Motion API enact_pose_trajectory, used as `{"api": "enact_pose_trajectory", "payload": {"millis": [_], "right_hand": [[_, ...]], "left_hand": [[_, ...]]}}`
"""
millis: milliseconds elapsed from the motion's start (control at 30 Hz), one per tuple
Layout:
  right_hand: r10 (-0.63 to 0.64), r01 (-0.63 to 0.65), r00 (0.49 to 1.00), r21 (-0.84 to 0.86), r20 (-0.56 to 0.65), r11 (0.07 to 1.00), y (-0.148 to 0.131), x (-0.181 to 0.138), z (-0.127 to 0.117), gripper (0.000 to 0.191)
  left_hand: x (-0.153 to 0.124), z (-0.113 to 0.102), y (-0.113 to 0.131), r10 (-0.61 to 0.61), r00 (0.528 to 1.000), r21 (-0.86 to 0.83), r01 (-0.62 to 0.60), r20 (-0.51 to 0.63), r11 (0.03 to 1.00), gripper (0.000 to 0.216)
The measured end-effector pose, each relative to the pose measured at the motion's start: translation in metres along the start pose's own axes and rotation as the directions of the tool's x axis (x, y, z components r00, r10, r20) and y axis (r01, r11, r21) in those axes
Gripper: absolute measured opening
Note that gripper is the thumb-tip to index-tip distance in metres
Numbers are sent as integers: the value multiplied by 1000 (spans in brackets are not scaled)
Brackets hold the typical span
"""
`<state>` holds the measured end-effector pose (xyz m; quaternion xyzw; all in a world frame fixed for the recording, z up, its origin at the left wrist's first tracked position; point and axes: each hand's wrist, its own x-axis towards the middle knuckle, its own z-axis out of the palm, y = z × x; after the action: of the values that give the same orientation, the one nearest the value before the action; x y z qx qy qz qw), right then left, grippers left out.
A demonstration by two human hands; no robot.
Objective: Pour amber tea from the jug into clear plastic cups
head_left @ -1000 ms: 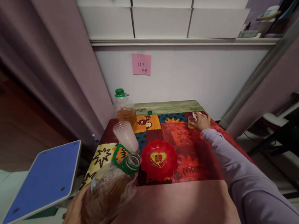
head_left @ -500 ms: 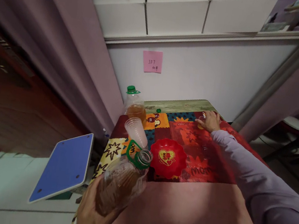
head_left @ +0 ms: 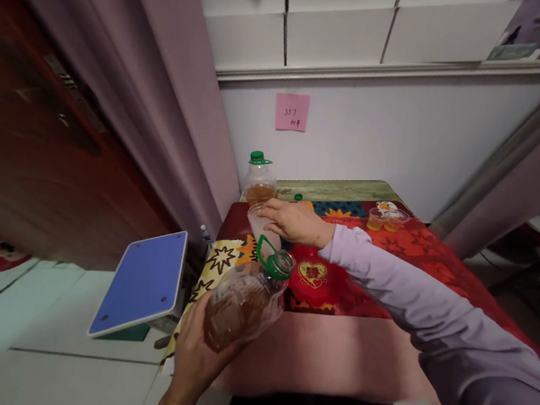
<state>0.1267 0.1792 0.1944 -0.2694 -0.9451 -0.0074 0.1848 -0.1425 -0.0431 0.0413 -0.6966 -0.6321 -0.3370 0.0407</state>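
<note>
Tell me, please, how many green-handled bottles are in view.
2: the uncapped bottle in the left hand, and the capped bottle standing at the far left of the table. I see no sign of hidden ones.

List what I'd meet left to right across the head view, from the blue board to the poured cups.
Blue board → left hand → open bottle → red dish → two poured cups.

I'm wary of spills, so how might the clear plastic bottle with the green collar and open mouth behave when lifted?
The clear plastic bottle probably feels fairly heavy, given the amber liquid inside. Looking thin-walled, it may flex under the bare left hand. Uncapped, it could spill if tipped.
</note>
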Motion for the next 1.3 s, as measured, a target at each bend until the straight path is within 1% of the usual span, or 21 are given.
{"api": "enact_pose_trajectory", "payload": {"millis": [67,100,200,367,467,633,900,1033,1133,1233,1300], "right_hand": [[60,-54,993,-61,98,997,-8,8,0,29],[90,-81,988,-79,128,994,-11,10,0,27],[151,-136,976,-103,156,985,-17,13,-5,27],[191,-171,971,-137,144,976,-20,12,-10,28],[203,-190,971,-105,125,976,-19,9,-10,27],[196,-192,977,-42,88,980,-16,6,-6,25],[235,-234,970,-22,53,972,-15,5,-5,23],[243,-243,970,2,-3,970,-11,4,0,11],[222,-217,972,67,-81,974,-7,5,4,11],[219,-190,952,145,-216,971,-4,4,-4,7],[238,-184,903,179,-357,966,-3,-3,-16,10]], "left_hand": [[1,0,0,28,1000,21,-28,1,999,102],[1,0,0,40,999,23,-40,-3,999,102],[4,-1,4,68,998,8,-67,-16,998,101],[8,-1,14,104,993,-11,-105,-53,994,98],[10,-1,21,104,991,-6,-105,-88,994,97],[13,-3,28,140,987,10,-139,-78,990,97],[13,-2,29,154,985,8,-154,-77,988,99],[12,0,27,146,986,3,-147,-75,989,98],[11,0,28,131,989,-1,-131,-74,991,98],[12,-1,29,120,991,-4,-121,-59,993,97],[13,-1,30,113,992,-8,-113,-53,994,96]]}}
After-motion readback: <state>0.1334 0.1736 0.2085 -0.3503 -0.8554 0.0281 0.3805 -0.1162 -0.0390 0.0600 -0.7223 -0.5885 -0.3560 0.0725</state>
